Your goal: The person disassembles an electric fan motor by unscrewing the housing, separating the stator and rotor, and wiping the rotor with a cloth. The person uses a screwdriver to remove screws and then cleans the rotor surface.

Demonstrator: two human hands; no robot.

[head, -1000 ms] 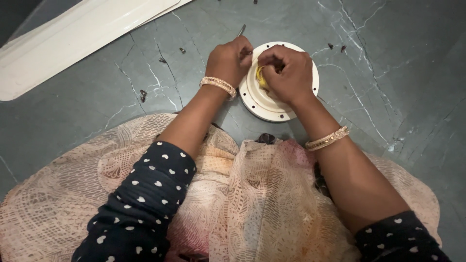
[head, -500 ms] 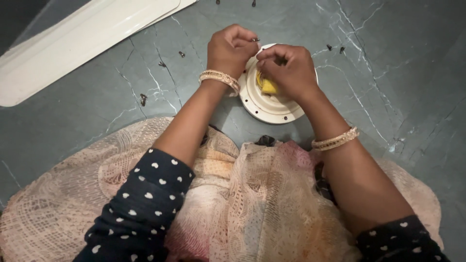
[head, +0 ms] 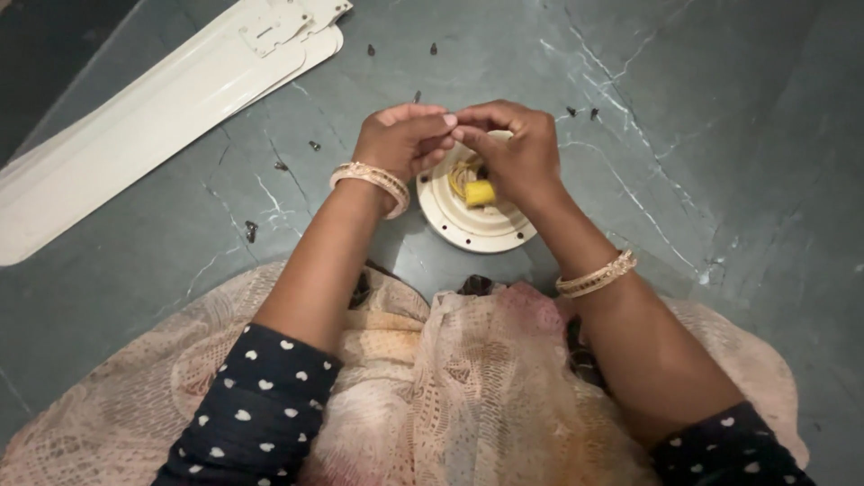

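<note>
Dark grey stone floor (head: 702, 108) with pale veins fills the view, seen from above by a person seated on it, a peach lace cloth (head: 468, 378) across the lap. Both hands meet just above a round cream disc (head: 468, 229) that lies flat on the floor — a fan part, by the look of it — with a yellow block (head: 480, 193) and coiled wire at its middle. The left hand (head: 396, 144) and right hand (head: 513, 153) are each pinched narrow, fingertips touching one another, apparently on something too small to make out (possibly a screw or a wire end). Small dark screws (head: 250, 230) lie scattered on the floor to the left and beyond the disc, and long cream fan blades (head: 162, 108) lie well apart at the upper left. Judging from this, the pinch wants a firm, steady grip held directly over the disc, so a dropped piece lands on it rather than rolling off among the screws.
</note>
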